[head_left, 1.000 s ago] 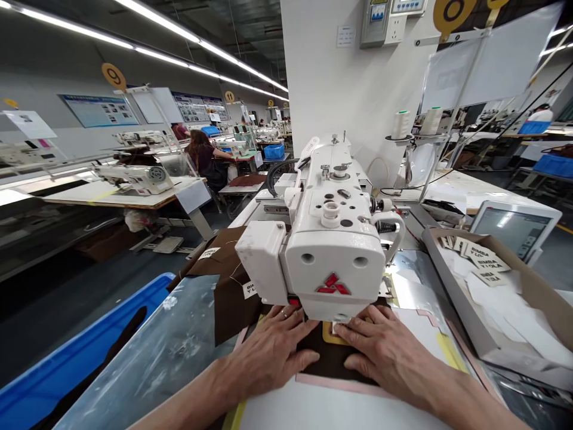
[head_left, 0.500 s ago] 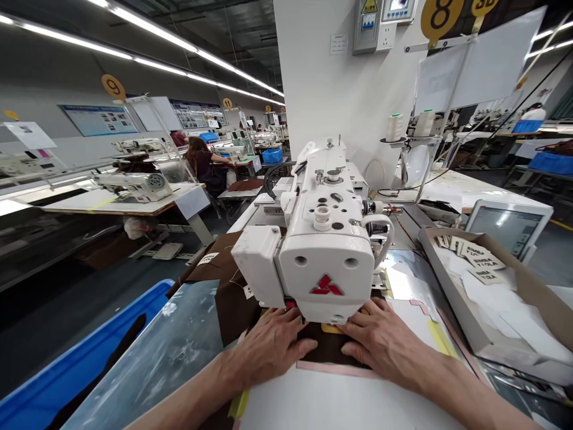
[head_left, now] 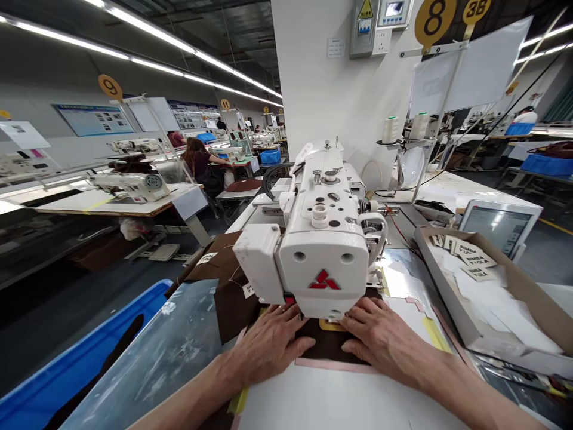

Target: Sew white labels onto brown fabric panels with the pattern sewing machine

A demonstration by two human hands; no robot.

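A white sewing machine (head_left: 324,257) with a red emblem stands directly before me. Under its head lies dark brown fabric (head_left: 333,348), and part of a yellow frame (head_left: 331,325) shows on top of it. My left hand (head_left: 275,337) rests flat on the fabric to the left of the head, fingers stretched out. To the right, my right hand (head_left: 380,334) presses the cloth the same way, thumb pointing inward. The machine head hides the needle area and some fingertips. More brown fabric pieces (head_left: 230,316) with white labels (head_left: 207,258) lie at the left.
A cardboard box (head_left: 496,349) with printed labels (head_left: 478,257) and white paper sits on the right, before a tablet-like screen (head_left: 499,224). A blue bin (head_left: 89,364) stands low at left. Thread cones (head_left: 390,129) rise behind. A person (head_left: 201,164) works farther back.
The camera view has shifted slightly, so the background sits a little further left. Both hands stay on the fabric in nearly the same places.
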